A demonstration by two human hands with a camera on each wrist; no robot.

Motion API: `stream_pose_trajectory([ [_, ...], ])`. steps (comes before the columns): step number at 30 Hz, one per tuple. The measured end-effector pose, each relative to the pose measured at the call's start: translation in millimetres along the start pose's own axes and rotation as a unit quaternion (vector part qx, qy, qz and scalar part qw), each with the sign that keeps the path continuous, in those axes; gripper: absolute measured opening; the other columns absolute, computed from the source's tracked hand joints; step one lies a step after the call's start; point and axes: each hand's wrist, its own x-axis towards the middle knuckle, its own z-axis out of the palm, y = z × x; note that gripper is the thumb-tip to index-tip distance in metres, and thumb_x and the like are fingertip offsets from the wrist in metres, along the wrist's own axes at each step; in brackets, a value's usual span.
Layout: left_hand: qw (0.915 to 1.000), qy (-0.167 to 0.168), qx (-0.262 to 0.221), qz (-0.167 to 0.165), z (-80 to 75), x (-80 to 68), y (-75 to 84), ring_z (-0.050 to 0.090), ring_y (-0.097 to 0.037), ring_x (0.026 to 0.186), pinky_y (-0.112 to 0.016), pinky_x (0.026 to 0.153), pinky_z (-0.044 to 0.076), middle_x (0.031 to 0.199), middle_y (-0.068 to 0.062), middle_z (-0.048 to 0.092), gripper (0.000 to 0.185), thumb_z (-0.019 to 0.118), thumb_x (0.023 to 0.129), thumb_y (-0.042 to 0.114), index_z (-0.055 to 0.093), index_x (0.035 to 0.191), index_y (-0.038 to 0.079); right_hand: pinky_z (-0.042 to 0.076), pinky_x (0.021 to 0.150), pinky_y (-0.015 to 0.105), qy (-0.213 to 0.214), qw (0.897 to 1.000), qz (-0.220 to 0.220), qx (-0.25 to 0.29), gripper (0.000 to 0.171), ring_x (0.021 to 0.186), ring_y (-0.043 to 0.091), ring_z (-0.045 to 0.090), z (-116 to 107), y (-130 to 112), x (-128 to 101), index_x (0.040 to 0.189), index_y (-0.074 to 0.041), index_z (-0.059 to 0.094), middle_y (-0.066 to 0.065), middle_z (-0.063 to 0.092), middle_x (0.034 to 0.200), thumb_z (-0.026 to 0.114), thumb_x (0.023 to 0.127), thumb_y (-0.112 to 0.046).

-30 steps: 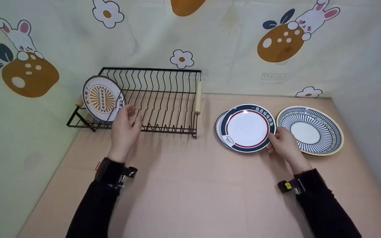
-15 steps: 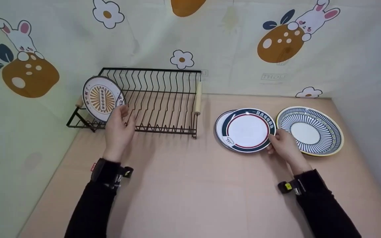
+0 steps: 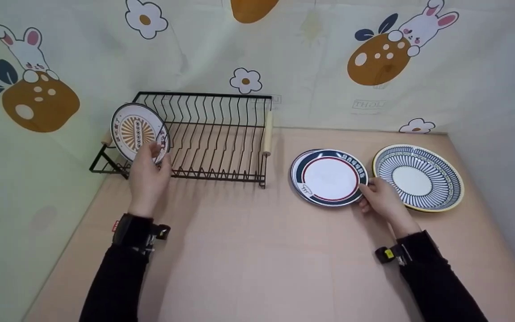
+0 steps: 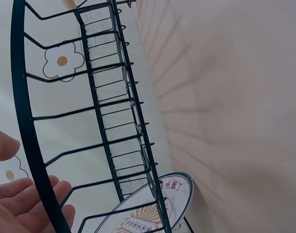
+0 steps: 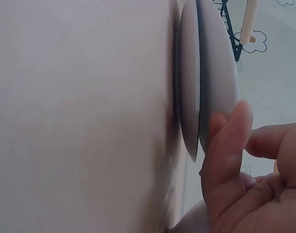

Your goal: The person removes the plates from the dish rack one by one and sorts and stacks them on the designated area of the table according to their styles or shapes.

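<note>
My right hand (image 3: 383, 199) pinches the right rim of a white plate with a dark blue band and red ring (image 3: 329, 179). That plate overlaps another plate (image 3: 294, 172), whose left edge shows beneath; the right wrist view shows the two undersides, the held plate (image 5: 218, 63) close against the lower one (image 5: 189, 87). My left hand (image 3: 148, 179), fingers loosely bent and holding nothing, is at the front of the black wire dish rack (image 3: 213, 123). It partly covers a white plate with an orange sunburst (image 3: 128, 127), which leans in the rack's left end. Any touch there cannot be told.
A large patterned oval dish with a yellow rim (image 3: 436, 194) lies on the table (image 3: 257, 264), right of the plates and partly behind my right hand. Wooden handles (image 3: 268, 134) flank the rack. A printed cloth (image 3: 302, 67) hangs behind.
My left hand has moved left along the rack's front, over the sunburst plate. My right hand has shifted slightly left, and its plate has come down over the lower one.
</note>
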Motion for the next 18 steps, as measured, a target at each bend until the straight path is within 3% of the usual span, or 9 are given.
stream_pose_trajectory([
  [5,0.9999,0.010,0.007,-0.004,-7.6,4.4,-2.7,0.055,-0.042,0.115,-0.053,0.102,0.042,0.124,-0.028,0.059,0.041,0.060,0.096,0.010,0.051,0.129,-0.011,0.058,0.054,0.030,-0.016,1.000,-0.005,0.018,0.043,0.055,0.011,0.061,1,1,-1,0.130,0.023,0.036,0.010,0.064,0.073,0.047,0.103,-0.008],
  [10,0.9994,0.019,0.023,-0.017,-16.3,10.3,-5.7,0.056,-0.043,0.115,-0.054,0.100,0.043,0.124,-0.029,0.058,0.042,0.059,0.096,0.011,0.050,0.130,-0.011,0.060,0.059,0.032,-0.008,1.000,-0.004,0.006,0.051,0.063,0.017,0.065,-1,-3,-5,0.139,0.021,0.029,0.019,0.066,0.083,0.046,0.103,-0.011],
  [14,0.9981,0.028,0.041,-0.037,-23.5,15.3,-9.6,0.056,-0.043,0.114,-0.054,0.098,0.044,0.124,-0.029,0.058,0.042,0.059,0.096,0.012,0.050,0.129,-0.011,0.059,0.067,0.034,0.035,0.997,-0.026,-0.056,0.049,0.078,0.027,0.067,-2,-11,-9,0.139,0.015,0.037,0.025,0.066,0.098,0.050,0.102,-0.015],
  [18,0.9966,0.042,0.054,-0.047,-29.1,18.3,-14.7,0.056,-0.044,0.111,-0.055,0.097,0.044,0.120,-0.030,0.059,0.039,0.059,0.096,0.011,0.051,0.125,-0.013,0.056,0.081,0.041,0.073,0.989,-0.046,-0.124,0.046,0.098,0.034,0.064,-4,-16,-13,0.136,0.010,0.046,0.027,0.064,0.112,0.053,0.101,-0.018],
])
